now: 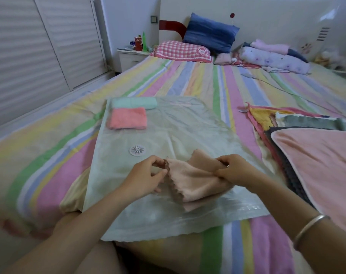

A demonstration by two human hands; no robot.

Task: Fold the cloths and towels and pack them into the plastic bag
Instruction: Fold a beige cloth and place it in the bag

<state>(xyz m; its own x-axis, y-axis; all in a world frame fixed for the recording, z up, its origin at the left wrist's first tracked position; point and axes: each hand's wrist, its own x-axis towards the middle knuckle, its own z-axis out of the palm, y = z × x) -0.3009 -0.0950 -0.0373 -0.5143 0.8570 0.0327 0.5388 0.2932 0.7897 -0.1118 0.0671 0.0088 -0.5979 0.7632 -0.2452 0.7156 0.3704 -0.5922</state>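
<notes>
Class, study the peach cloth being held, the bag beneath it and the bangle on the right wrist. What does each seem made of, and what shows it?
The peach cloth: soft fleecy textile, perhaps microfibre; matte fuzzy nap, limp folds.
The plastic bag: thin translucent film; creases, faint sheen.
The bangle: probably metal, silvery; smooth, bright highlight.

Bag middle: plastic bag (188, 125) lies bare.
Far-left corner: pink cloth (128, 118), mint cloth (134, 102) take it.
Near end: peach cloth (196, 180) covers it.
Right: towel pile (306, 139) alongside.
</notes>
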